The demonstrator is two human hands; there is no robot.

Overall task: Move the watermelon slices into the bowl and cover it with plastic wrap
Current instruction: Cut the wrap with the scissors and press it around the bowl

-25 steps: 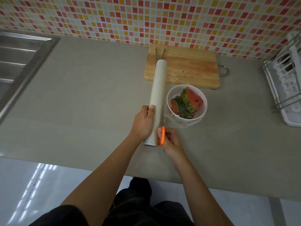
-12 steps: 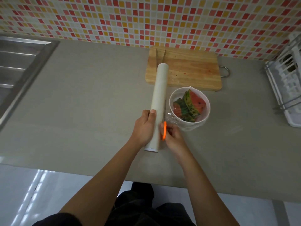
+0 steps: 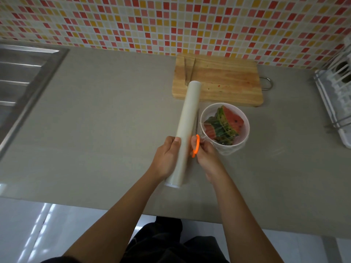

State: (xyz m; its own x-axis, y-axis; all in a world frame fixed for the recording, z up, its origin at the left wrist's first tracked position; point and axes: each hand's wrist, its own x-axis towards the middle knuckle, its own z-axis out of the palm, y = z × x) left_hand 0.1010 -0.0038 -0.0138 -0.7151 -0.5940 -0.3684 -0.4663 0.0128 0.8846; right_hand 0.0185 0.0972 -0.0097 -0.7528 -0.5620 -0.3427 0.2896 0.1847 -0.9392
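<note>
Landmark: bowl (image 3: 225, 128), white, on the grey counter (image 3: 106, 130).

1. Left hand (image 3: 167, 158), nearest, left of the bowl. Fingers wrapped around the near end of the plastic wrap roll (image 3: 187, 130).
2. Right hand (image 3: 206, 154), just beside the bowl's near-left rim. Fingers through the orange handle of the scissors (image 3: 196, 137), gripping it; blades run away from the person in the gap between roll and bowl. Blades open or closed: cannot tell.
3. Plastic wrap roll, left of the bowl. Long axis runs near-to-far, far end tilted slightly toward the bowl and reaching over the cutting board's near-left corner.
4. Watermelon slices (image 3: 225, 124), inside the bowl, rinds upward. Film lies over the bowl and clings down its near side.
5. Cutting board (image 3: 224, 84), beyond the bowl, bare of fruit; tongs (image 3: 189, 71) on its left part.

Status (judged): transfer done; film laid; sheet apparently not yet cut free; edges remain to be pressed down.
</note>
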